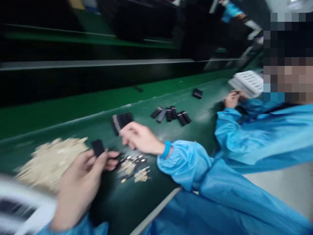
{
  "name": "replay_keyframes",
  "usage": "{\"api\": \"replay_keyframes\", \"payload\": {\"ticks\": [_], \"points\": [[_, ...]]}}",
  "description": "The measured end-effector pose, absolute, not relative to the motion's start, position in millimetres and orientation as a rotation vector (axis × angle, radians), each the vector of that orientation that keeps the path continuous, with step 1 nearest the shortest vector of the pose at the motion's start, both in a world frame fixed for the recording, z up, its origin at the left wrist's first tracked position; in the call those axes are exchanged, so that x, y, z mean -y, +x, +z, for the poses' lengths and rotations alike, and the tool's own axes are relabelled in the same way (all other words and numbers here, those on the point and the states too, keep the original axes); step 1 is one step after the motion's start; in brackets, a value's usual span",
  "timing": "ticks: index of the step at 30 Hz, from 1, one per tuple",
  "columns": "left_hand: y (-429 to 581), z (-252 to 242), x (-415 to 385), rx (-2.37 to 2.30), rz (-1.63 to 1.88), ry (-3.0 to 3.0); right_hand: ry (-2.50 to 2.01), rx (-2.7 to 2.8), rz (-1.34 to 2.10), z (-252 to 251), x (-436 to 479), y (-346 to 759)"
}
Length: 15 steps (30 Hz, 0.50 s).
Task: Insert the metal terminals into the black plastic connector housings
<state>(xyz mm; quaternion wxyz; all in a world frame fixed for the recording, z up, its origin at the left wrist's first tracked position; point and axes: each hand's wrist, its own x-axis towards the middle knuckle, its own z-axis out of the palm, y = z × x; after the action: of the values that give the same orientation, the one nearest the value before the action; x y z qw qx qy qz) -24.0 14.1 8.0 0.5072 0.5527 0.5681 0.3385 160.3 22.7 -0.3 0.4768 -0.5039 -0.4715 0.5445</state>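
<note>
Black block (98, 148), pinched in the left hand (80, 182), long axis upright, over the green bench (137, 202).
Right hand (140, 138), fingers apart, hovers empty beside a black comb strip (121, 122). Beige scrap heap (51, 163) lies left, small scraps (132, 168) below, black pieces (171, 116) beyond; a co-worker's hand (231, 99) sits by a white tray (246, 84). Grey rail (156, 210) edges the near side.

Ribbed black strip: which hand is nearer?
Right. The right hand sits just below the ribbed black strip, fingertips almost at it; the left hand is farther down-left, holding a small black piece.
</note>
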Motion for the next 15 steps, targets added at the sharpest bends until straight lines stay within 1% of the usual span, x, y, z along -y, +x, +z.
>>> {"api": "replay_keyframes", "payload": {"ticks": [4,7,10,15], "points": [[-15,17,-12,-1.227,0.965,1.030,-1.307,1.333,1.238,1,-19,166],[-16,9,-18,-1.194,1.089,0.935,-1.381,1.591,1.155,-5,-21,172],[-16,7,-20,-1.183,1.142,0.856,-1.375,1.804,1.064,-6,-18,174],[-15,13,-20,-1.156,1.231,0.751,-1.386,1.981,0.848,-2,-16,168]]}}
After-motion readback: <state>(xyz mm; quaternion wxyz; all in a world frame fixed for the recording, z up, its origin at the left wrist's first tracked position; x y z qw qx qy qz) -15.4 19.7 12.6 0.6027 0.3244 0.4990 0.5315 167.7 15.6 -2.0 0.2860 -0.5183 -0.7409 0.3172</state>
